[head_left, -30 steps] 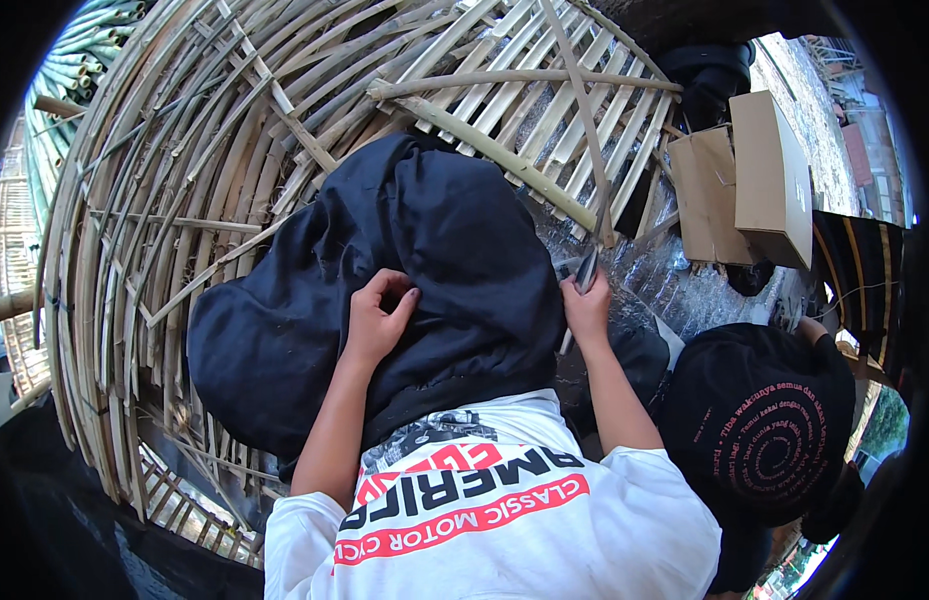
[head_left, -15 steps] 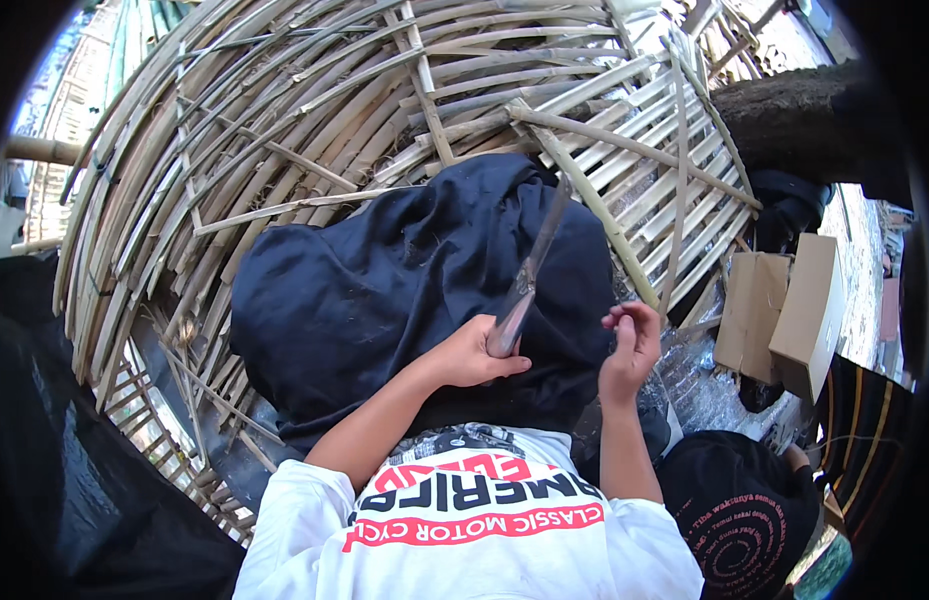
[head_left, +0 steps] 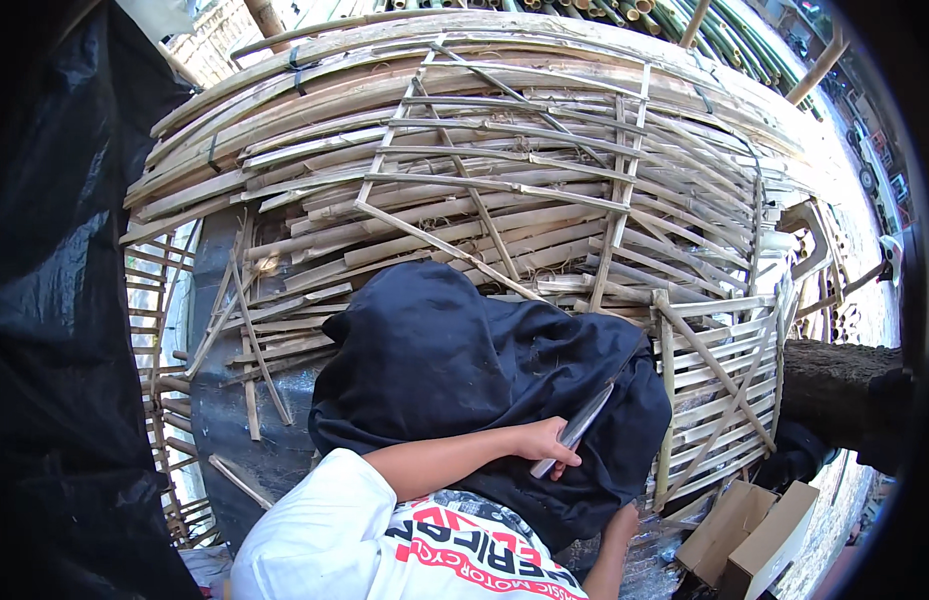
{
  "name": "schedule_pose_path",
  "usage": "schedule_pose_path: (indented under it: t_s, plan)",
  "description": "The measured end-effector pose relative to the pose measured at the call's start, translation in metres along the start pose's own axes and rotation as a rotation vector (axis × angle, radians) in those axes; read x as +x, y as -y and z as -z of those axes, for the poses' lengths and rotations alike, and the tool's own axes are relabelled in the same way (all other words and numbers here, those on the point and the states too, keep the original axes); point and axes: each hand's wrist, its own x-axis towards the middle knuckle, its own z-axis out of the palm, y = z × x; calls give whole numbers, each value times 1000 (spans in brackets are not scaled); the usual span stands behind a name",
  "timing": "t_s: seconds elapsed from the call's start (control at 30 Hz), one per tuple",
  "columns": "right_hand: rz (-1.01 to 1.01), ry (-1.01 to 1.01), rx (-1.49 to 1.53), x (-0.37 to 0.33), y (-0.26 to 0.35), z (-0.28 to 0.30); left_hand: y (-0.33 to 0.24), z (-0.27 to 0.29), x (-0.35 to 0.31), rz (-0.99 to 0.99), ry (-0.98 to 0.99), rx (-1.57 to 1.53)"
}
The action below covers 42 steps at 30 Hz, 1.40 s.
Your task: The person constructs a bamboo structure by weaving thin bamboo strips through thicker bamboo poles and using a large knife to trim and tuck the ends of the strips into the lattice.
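My left hand (head_left: 552, 445) is closed round the lower end of a long narrow knife (head_left: 582, 420), whose grey tapering blade points up and to the right. The knife lies over the black cloth (head_left: 434, 340) that covers my lap and knees. Down by my right side, my right hand (head_left: 622, 522) is at the lower right edge of the cloth. Its fingers are mostly hidden, so I cannot see whether it grips anything.
Ahead lies a big stack of split bamboo slats (head_left: 464, 225), with a lattice frame (head_left: 629, 190) across it. A slatted bamboo panel (head_left: 719, 390) stands at the right, near an open cardboard box (head_left: 749, 540). Black sheeting (head_left: 74, 300) hangs on the left. A log (head_left: 834, 385) juts in at right.
My view has turned left, so the scene looks rotated. My right hand has dropped from its raised place beside the knife to my right side. The left hand still holds the knife, now tilted lower.
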Motion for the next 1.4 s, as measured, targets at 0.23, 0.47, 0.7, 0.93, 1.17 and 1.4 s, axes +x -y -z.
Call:
schedule_pose_path:
  t_s: [0.23,0.47,0.7,0.93,1.17,1.4]
  plan:
    - [-130,-55,74,11,-11,-25,1,-1,5,6,19,-21]
    - [-191,-29,212,20,-15,-34,0,1,3,-16,34,-19]
    - [-166,-59,283,13,-17,-42,-2,-1,1,0,10,-33]
    - [-102,-127,371,10,-14,-45,1,3,2,-6,29,-21]
    - [35,-207,507,3,-6,-42,7,7,-2,8,19,-77]
    - [95,-318,518,-4,-20,-50,-3,6,6,11,38,-56]
